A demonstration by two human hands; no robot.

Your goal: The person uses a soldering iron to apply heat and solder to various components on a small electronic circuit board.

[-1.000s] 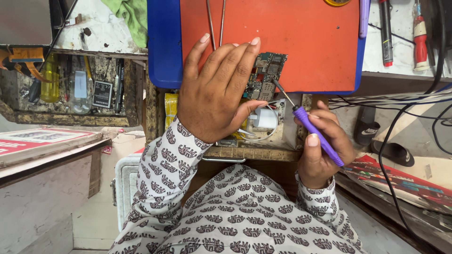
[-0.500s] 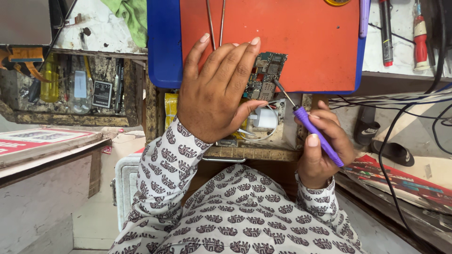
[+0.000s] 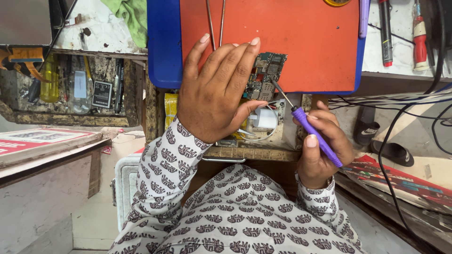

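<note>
Almost nothing has shifted since a second ago: the left hand (image 3: pixel 216 96) still lies flat, fingers spread wide, pressing the small green circuit board (image 3: pixel 264 75) down at the near edge of the orange work mat (image 3: pixel 292 42), and the right hand (image 3: pixel 322 146) still grips the purple screwdriver (image 3: pixel 316 135) with thumb and fingers wrapped around its handle, the thin metal tip touching the board's near right corner. If the tool has moved at all, it is only by a hair. The mat sits on a blue tray (image 3: pixel 162 42) at the far side of the bench, and a pair of metal tweezers (image 3: pixel 215 23) lies on the mat just beyond the left fingertips. Near the board, in a recess of the wooden bench, a white charger block (image 3: pixel 264 118) lies with a coil of cable. To the left, a grimy open compartment holds a yellow bottle (image 3: pixel 49 84) and a flat black rectangular battery with a white label (image 3: pixel 101 94). Nearer on the left lies a flat red and white printed sign board (image 3: pixel 42 138). At the far right, a red-handled tool (image 3: pixel 419 40) and a black and red pen-shaped tool (image 3: pixel 385 33) lie on a white surface, and at the near right a colourful flat printed package (image 3: pixel 400 181) sits under black cables.
</note>
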